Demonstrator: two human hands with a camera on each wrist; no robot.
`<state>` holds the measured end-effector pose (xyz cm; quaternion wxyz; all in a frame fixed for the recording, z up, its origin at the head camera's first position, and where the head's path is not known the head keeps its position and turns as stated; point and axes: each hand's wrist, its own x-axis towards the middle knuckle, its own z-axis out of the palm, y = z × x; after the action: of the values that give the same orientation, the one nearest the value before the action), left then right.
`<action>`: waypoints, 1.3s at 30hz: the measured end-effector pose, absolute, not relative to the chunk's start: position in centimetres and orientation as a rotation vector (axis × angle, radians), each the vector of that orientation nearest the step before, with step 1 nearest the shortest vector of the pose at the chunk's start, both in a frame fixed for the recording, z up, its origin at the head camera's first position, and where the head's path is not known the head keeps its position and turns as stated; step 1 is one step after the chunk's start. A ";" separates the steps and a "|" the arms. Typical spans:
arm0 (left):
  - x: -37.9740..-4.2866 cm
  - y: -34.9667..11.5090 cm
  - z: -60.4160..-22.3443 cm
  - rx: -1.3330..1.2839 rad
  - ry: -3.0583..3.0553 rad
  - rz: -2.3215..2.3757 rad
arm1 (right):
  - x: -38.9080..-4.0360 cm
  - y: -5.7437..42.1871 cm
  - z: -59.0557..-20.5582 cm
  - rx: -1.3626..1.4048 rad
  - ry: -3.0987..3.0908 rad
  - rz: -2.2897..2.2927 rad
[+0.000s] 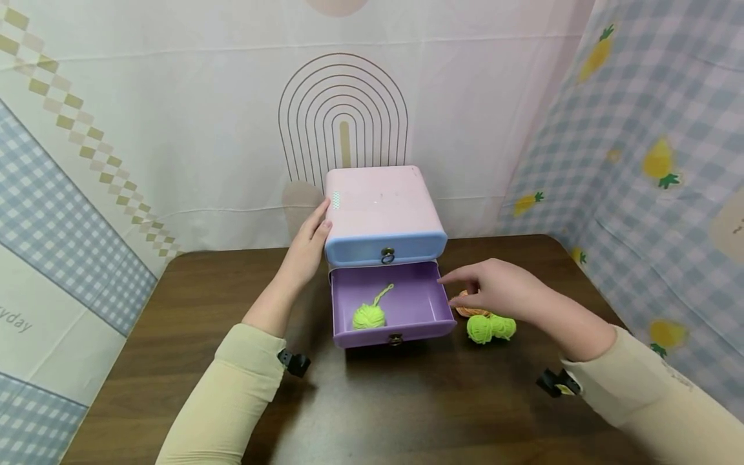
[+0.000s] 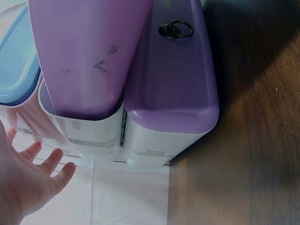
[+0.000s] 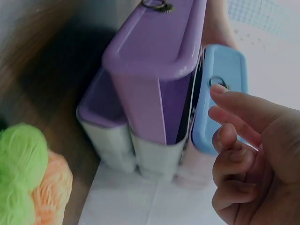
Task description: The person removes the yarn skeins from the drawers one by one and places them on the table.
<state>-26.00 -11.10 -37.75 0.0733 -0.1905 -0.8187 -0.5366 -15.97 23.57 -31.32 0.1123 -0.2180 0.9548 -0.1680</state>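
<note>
A small stacked drawer cabinet [image 1: 378,200] has a pink top and a blue top drawer [image 1: 354,250] pushed in. Below that, a purple drawer [image 1: 413,300] is pulled out, with a lime-green yarn ball [image 1: 368,316] inside at its front left. My left hand [image 1: 305,248] rests against the cabinet's upper left side, fingers extended. Just off the purple drawer's right side is my right hand [image 1: 506,287], empty, with index finger and thumb apart. In the right wrist view its other fingers [image 3: 234,185] curl loosely. Another purple drawer [image 2: 176,84] underneath is shut.
On the table to the right of the cabinet lie a lime-green yarn bundle [image 1: 491,328] and an orange yarn ball [image 1: 469,309], partly hidden by the right hand. A patterned cloth [image 1: 221,129] hangs behind the brown wooden table [image 1: 401,407].
</note>
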 end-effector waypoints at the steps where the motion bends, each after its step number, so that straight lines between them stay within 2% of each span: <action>1: -26.0 -11.1 -37.7 -0.568 -2.460 -1.610 | -16.1 23.1 -31.4 -0.652 2.795 -0.493; 11: -26.1 -10.9 -37.7 -0.567 -2.456 -1.611 | -17.1 19.1 -32.1 -0.890 2.810 -0.395; 26: -26.0 -11.0 -37.6 -0.580 -2.438 -1.626 | -19.0 15.2 -33.4 -1.053 2.599 -0.406; 39: -25.9 -11.0 -37.4 -0.561 -2.473 -1.606 | -20.3 12.6 -34.4 -1.072 2.462 -0.343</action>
<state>-25.85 -11.01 -37.39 0.0697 -0.1864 -0.8219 -0.5338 -20.30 12.55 -34.38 0.2157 -0.3866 0.8881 -0.1237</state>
